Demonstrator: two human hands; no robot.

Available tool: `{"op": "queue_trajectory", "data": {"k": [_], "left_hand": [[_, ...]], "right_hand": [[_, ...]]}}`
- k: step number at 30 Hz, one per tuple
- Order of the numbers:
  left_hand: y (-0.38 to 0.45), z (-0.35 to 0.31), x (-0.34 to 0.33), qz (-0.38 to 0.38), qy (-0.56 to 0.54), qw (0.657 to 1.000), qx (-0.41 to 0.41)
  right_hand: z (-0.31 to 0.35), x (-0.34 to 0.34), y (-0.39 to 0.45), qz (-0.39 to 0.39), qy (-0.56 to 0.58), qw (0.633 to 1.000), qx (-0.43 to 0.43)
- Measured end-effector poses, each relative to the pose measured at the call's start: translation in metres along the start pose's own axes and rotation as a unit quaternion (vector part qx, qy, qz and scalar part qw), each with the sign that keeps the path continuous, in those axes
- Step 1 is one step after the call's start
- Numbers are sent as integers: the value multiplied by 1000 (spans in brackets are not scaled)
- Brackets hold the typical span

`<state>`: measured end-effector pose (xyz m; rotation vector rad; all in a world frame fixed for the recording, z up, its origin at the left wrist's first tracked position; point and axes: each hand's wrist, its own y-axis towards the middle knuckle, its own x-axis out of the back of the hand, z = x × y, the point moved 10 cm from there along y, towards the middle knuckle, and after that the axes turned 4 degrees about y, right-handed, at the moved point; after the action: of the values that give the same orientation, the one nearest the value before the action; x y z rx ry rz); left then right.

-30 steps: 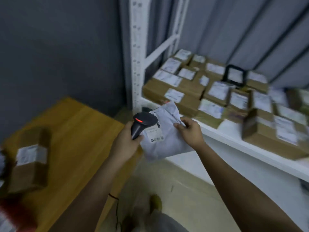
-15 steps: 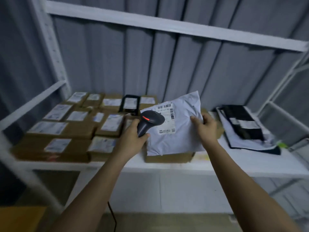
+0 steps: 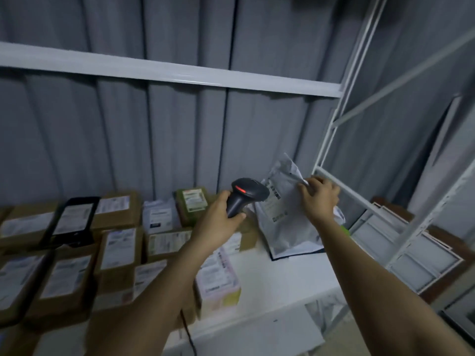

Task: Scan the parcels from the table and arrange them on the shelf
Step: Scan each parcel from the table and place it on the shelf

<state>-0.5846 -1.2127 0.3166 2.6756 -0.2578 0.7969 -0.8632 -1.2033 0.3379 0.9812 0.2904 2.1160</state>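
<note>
My right hand (image 3: 319, 199) pinches the top edge of a grey-white poly mailer parcel (image 3: 285, 222) and holds it upright over the right end of the white shelf (image 3: 277, 278). Its label faces left toward the scanner. My left hand (image 3: 218, 224) grips the handle of a black barcode scanner (image 3: 245, 195) with a red light on its head, just left of the parcel.
Several brown cardboard parcels with white labels (image 3: 115, 253) fill the left and middle of the shelf. A black frame-like item (image 3: 73, 222) lies on them. A white upper shelf beam (image 3: 180, 73) crosses above. White uprights (image 3: 331, 129) stand right, framed panels (image 3: 411, 253) beyond.
My view has swung right along the shelf. My right hand has carried the mailer to the shelf's right end, and the scanner followed beside it.
</note>
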Motion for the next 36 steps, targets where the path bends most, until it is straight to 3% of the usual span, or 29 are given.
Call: {"op": "queue_trajectory", "data": {"k": [4,11,15,29,34,36], "left_hand": [[51,-25,-30,6,-25,999,-20],[124,-42,-73,-6,-39,999,-19],[146,-44,-101,-7,-37,999,-10],[188,-53,-154,-124,-9,988,94],[183,-44,-152,-163,41,976,135],[178,-43,-147,-185,70,969,147]], "right_hand": [[-11,10,55,3,-8,999,40],[-77,2,105,-5,133,987,-93],[-117,-14,125,10,160,982,-98],[-153,-116,251,210,249,943,-73],[-181,-162,260,269,166,947,-67],[-197,-184,251,291,52,955,-39]]}}
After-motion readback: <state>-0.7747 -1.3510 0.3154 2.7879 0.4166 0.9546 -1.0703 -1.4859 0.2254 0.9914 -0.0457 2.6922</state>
